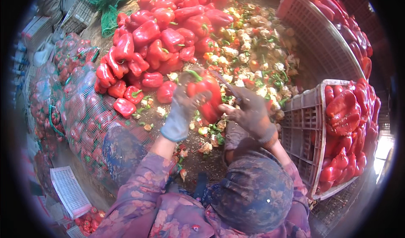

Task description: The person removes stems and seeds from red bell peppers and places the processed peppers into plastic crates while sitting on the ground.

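Note:
My left hand, in a pale blue glove with a soiled grey palm, is closed on a large red bell pepper. The pepper's green stem points up and to the left. In a dark, dirty glove, my right hand grips a small knife; most of its handle is hidden by the fingers. The blade points up and left, next to the pepper's upper right side; whether it touches cannot be made out. Cut pepper cores with stems and pale seeds lie on the ground beneath both hands.
A heap of whole red peppers lies ahead, left of a spread of discarded cores. Crates of red peppers stand at the right, with another crate wall behind. Net sacks of peppers fill the left, near a white crate.

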Tool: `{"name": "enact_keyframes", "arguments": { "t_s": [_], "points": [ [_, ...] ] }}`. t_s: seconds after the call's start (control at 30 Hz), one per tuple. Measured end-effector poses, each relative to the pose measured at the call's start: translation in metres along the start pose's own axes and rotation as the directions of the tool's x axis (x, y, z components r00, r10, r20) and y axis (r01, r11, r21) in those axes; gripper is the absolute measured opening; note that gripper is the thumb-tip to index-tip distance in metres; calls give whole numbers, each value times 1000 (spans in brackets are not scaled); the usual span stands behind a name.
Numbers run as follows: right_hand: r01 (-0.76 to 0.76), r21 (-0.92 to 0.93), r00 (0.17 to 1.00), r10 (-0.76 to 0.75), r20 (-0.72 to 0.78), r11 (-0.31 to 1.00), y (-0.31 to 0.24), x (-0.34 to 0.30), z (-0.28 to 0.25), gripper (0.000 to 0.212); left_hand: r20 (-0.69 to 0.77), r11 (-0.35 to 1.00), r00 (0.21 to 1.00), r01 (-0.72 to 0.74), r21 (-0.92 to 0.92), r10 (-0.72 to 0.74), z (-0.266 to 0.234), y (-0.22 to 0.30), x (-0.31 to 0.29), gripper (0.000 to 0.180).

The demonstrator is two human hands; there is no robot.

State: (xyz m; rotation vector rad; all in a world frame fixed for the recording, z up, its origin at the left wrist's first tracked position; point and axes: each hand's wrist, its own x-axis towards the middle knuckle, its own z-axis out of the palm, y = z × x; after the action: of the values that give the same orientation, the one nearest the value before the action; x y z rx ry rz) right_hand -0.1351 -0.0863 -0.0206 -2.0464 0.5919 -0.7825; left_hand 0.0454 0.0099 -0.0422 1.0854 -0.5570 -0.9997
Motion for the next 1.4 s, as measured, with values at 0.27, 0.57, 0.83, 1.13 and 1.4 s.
{"name": "enact_keyframes", "arguments": {
  "t_s": [0.27, 0.57, 0.83, 1.13, 1.4],
  "points": [
    [-403, 605, 910, 371, 185, 687, 13, -7, 0, 33, 264, 980, 956, 81, 183, -128, 34, 26, 1, 47],
    [-385, 803, 821, 566, 73, 454, 27, -28, 10, 34, 62, 958, 971, 217, 187, -232, 33, -6, -11, 46],
    [-448, 789, 774, 624, 107, 421, 16, -42, -20, 48, 106, 910, 915, 400, -113, -389, 54, 28, -4, 41],
    [-21, -486, 896, 232, 379, 874, -33, 18, -49, 24, 365, 863, 922, -74, 500, -132, 46, 0, -2, 28],
    [-136, 360, 928, 246, -280, 923, 48, -17, 25, 46, 285, 828, 794, 561, -1, -537, 38, 8, -25, 34]
  ]
}}
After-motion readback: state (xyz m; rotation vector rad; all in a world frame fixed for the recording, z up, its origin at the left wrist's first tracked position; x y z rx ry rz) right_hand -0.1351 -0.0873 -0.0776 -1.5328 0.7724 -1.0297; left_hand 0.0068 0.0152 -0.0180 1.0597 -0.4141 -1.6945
